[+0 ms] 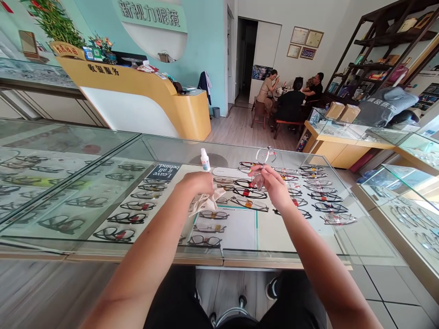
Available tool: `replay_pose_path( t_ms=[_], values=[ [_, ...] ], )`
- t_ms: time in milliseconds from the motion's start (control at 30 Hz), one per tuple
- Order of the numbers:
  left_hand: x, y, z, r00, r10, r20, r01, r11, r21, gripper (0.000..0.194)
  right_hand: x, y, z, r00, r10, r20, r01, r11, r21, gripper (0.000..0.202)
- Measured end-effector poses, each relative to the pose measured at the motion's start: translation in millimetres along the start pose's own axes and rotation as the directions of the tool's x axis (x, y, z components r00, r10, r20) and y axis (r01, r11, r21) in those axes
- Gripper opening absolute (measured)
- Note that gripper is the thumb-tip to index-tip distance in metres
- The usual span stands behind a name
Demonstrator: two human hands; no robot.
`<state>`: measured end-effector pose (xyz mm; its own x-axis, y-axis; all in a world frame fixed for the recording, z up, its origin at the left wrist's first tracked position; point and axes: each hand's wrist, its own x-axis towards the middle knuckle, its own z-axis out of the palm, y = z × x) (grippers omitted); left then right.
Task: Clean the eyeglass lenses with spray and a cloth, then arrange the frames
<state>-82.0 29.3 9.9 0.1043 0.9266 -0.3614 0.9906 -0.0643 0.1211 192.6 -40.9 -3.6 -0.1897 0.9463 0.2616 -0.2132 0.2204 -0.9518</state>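
Note:
My left hand (196,183) is closed on a pale cleaning cloth (206,202) that hangs down over the glass counter (270,249). Held up in my right hand (273,183) is a pair of eyeglasses (262,156) with thin frames, pinched between thumb and fingers. One lens sticks up above the fingers; the other shows below them. Just beyond my left hand stands a small white spray bottle (205,160), upright on the glass. A long white case (230,172) lies between my hands, though I cannot tell whether it is on or under the glass.
Rows of eyeglasses (132,218) lie inside the display counter, beside a dark printed card (163,172) and a white sheet with a green edge (236,228). A yellow reception desk (192,109) stands ahead. Several people (290,103) sit at a table farther back.

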Motion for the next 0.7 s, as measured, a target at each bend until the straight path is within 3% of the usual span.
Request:
replay_pose_path(
  t_ms=[167, 300, 467, 700],
  values=[
    [9, -2, 0.1, 0.995, -0.06, -0.076, 0.06, 0.998, -0.006, 0.031, 0, 2, 0, 1.0, 0.016, -0.011, -0.016, 1.0, -0.003, 0.033],
    [15, -6, 3.0, 0.995, -0.076, -0.063, 0.074, 0.997, -0.038, 0.032, -1, 2, 0, 1.0, 0.019, -0.015, -0.019, 1.0, -0.014, 0.034],
    [17, -8, 4.9, 0.994, 0.0, -0.113, -0.013, 0.992, -0.122, 0.017, 0, 1, 0, 1.0, 0.012, -0.004, -0.013, 1.0, -0.014, 0.033],
    [15, -10, -6.6, 0.938, 0.066, -0.34, -0.182, 0.929, -0.323, 0.01, -1, -1, 1, 1.0, 0.016, 0.019, -0.015, 0.999, -0.047, 0.035]
  ],
)
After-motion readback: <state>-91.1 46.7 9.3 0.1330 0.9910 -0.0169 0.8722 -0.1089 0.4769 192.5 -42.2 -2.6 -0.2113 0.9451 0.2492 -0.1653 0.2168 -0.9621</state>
